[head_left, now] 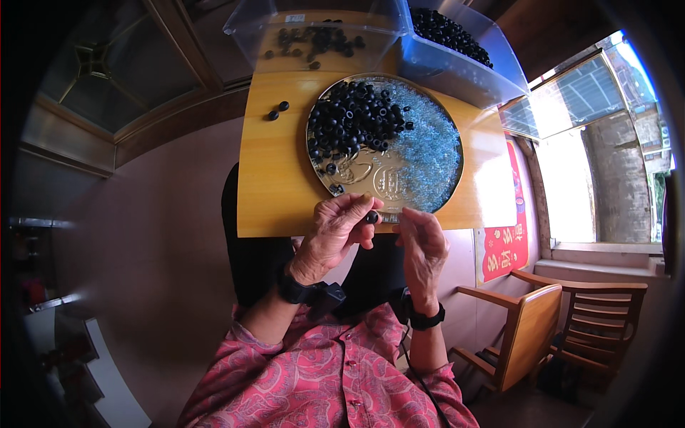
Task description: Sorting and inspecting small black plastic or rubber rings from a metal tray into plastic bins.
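My left hand (pixel 330 230) is closed at the near edge of the table, pinching a small round black cap-like piece (pixel 372 217) between thumb and fingertips. Just to the right, my right hand (pixel 424 246) is closed too, thumb and fingers pressed together; whatever they hold is too small to make out. The hands are a short way apart. Beyond them lies a round, gold-coloured metal tray (pixel 367 171) with an embossed bottom. Many loose black pieces (pixel 349 118) of the same sort fill its left part, and small clear bluish pieces (pixel 432 153) cover its right.
A clear plastic bin (pixel 242 36) with scattered black pieces stands at the far left of the yellow wooden table (pixel 275 192). Another bin (pixel 457 75), heaped with black pieces, is at the far right. Two black pieces (pixel 278 111) lie left of the tray. Wooden chairs (pixel 528 335) stand at right.
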`<state>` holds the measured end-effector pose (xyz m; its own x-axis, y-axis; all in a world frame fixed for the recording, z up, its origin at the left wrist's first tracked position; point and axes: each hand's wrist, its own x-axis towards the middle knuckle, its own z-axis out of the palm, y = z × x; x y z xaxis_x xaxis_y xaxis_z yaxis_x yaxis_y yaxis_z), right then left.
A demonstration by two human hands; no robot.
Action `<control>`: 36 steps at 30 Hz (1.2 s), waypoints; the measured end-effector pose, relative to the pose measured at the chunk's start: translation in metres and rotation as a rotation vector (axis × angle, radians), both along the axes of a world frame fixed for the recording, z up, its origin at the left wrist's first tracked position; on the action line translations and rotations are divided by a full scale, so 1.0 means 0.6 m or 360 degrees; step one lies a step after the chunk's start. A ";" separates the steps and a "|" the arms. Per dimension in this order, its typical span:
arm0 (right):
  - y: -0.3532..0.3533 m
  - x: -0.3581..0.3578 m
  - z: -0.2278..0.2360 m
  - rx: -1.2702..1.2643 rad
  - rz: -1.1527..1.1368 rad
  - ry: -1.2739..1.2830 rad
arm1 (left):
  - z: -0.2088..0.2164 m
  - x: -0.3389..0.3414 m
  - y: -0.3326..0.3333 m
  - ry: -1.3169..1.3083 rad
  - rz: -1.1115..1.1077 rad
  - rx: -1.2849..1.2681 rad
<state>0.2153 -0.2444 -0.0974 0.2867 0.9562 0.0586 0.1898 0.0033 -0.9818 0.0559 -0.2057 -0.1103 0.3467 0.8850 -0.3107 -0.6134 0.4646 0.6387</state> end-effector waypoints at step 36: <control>-0.005 -0.046 0.049 -0.0283 0.0678 0.0089 | -0.011 -0.083 -0.040 0.0007 -0.0291 0.0327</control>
<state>0.1875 -0.2477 -0.0677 -0.1360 0.9832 -0.1214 0.1549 -0.0999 -0.9829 0.0060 -0.2298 -0.1167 0.5054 0.8526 -0.1332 -0.5284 0.4278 0.7333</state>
